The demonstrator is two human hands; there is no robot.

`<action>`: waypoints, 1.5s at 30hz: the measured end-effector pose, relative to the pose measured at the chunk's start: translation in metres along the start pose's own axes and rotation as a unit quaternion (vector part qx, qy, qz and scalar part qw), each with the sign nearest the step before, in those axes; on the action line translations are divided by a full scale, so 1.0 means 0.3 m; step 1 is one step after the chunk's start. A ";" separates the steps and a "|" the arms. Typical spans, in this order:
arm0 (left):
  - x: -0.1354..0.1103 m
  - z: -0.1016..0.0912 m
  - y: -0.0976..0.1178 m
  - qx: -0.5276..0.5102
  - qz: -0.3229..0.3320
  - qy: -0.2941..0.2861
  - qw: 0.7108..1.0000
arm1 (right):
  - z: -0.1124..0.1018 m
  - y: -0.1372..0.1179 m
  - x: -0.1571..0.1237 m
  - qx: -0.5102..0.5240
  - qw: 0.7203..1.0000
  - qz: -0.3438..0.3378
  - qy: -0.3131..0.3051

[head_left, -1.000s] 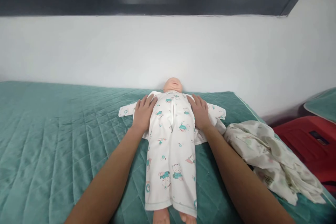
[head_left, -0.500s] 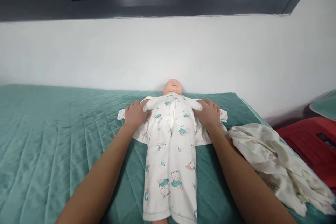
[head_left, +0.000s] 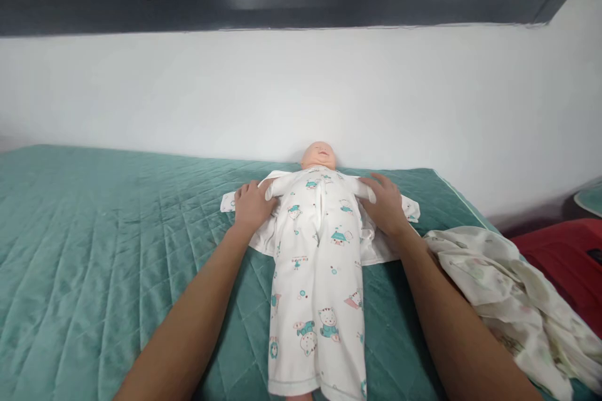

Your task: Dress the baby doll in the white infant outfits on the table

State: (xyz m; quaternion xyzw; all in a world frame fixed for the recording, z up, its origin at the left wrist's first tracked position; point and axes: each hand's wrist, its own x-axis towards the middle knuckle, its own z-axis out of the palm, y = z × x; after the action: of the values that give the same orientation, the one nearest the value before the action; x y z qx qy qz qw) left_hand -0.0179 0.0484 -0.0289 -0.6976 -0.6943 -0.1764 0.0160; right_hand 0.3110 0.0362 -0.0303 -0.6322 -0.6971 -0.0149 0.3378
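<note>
A baby doll (head_left: 319, 155) lies on its back in a white printed romper (head_left: 324, 263), head towards the wall. Spread beneath it is a second white garment (head_left: 376, 249), whose sleeves stick out on both sides. My left hand (head_left: 254, 205) rests on this lower garment, fingers laid over it and thumb against the end of the doll's sleeve. On the other side, my right hand (head_left: 385, 205) has its fingers stretched out, touching the tip of the doll's other sleeve. Parts of the lower garment are hidden under my hands and the doll.
A green quilted cover (head_left: 141, 263) lies under everything and reaches the white wall (head_left: 263, 88). Crumpled pale patterned cloth (head_left: 512, 301) sits beside my right forearm. Beyond it is a red item (head_left: 559, 257). A dark window frame (head_left: 329, 3) runs above.
The view has shifted slightly, so the doll and hands appear further right. My right hand's fingers are straighter and more spread than before. The doll stays lying in place.
</note>
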 end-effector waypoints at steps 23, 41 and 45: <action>0.024 -0.026 0.015 -0.086 0.013 0.017 0.996 | 0.211 -0.726 0.257 -0.220 0.881 -0.218 -0.357; 0.013 -0.039 -0.015 -0.130 -0.064 0.085 0.986 | 0.071 -0.684 0.283 -0.256 0.873 -0.221 -0.352; 0.010 -0.029 -0.033 -0.146 -0.069 0.068 0.985 | 0.022 -0.656 0.291 -0.267 0.880 -0.209 -0.333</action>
State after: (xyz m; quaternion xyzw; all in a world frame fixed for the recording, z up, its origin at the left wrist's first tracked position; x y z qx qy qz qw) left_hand -0.0296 0.0492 -0.0222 -0.6290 -0.7052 -0.3232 -0.0508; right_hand 0.1350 0.0756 0.0874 -0.5054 -0.8542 -0.0592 -0.1067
